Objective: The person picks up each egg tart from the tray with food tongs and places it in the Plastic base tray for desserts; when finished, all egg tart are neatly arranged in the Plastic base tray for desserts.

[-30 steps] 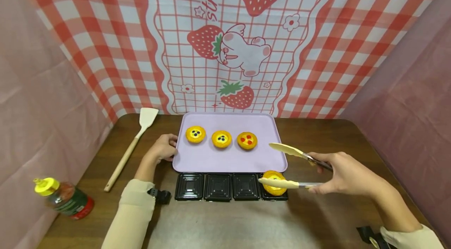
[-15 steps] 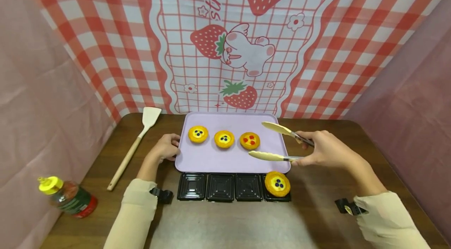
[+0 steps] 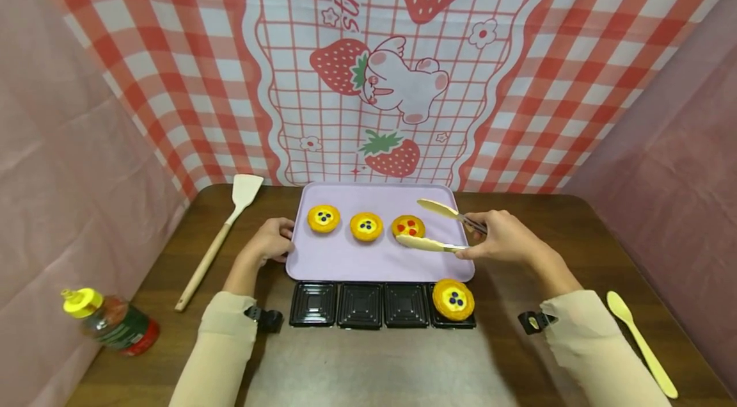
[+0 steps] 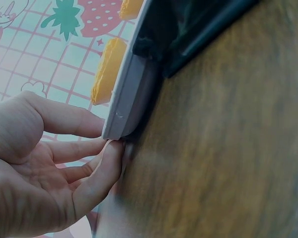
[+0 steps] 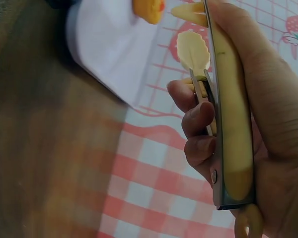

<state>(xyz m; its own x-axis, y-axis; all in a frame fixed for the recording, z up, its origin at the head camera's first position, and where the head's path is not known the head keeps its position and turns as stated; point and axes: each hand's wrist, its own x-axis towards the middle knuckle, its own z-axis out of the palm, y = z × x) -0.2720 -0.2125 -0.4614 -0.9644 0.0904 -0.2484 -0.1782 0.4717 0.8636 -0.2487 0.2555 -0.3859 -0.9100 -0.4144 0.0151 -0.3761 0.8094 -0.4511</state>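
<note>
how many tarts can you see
4. The lilac tray holds a left tart, a middle tart and a red-topped tart partly behind the tongs. The fourth tart sits on the rightmost black compartment. None seems wholly hidden.

Soft, even light fills the head view, with a diffuse shadow on the wood-grain tabletop (image 3: 518,362) beside the right sleeve (image 3: 599,343); the squeeze bottle (image 3: 118,328) looks smeared. Both wrist views are dimmer, the tabletop blurred
</note>
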